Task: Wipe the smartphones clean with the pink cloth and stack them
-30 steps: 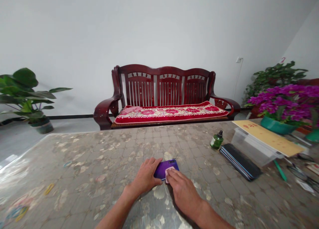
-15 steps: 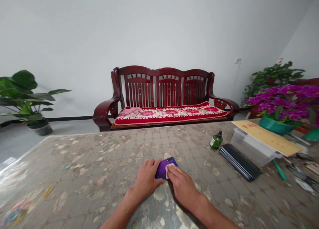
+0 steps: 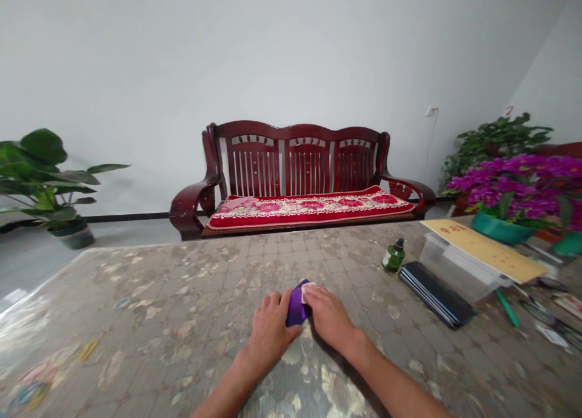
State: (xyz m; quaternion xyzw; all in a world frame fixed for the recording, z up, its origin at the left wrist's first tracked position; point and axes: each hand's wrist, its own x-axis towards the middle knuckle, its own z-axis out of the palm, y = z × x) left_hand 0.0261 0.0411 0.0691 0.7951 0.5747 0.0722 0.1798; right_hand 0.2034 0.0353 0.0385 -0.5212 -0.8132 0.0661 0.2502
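Observation:
A purple smartphone [image 3: 296,307] is just above or on the patterned tablecloth [image 3: 200,296], its back facing up. Along its left edge my left hand [image 3: 271,323] grips it, thumb near the lower end. My right hand [image 3: 328,313] is closed on a pale pink cloth [image 3: 308,290], pressed against the upper right part of the phone. The fingertips under the cloth are hidden, and the right hand covers much of the phone's right side.
Right of my hands are a small green bottle [image 3: 393,256], a row of dark phones [image 3: 436,295] and a clear plastic box [image 3: 459,266] under a yellow envelope [image 3: 484,248]. A green-handled tool [image 3: 508,309] lies beside them. Rubber bands [image 3: 88,350] lie at left. A wooden bench [image 3: 300,163] stands beyond.
My right hand has shifted up with the cloth, towards the phone's top corner and edge. The phone has tilted, so less of its back shows.

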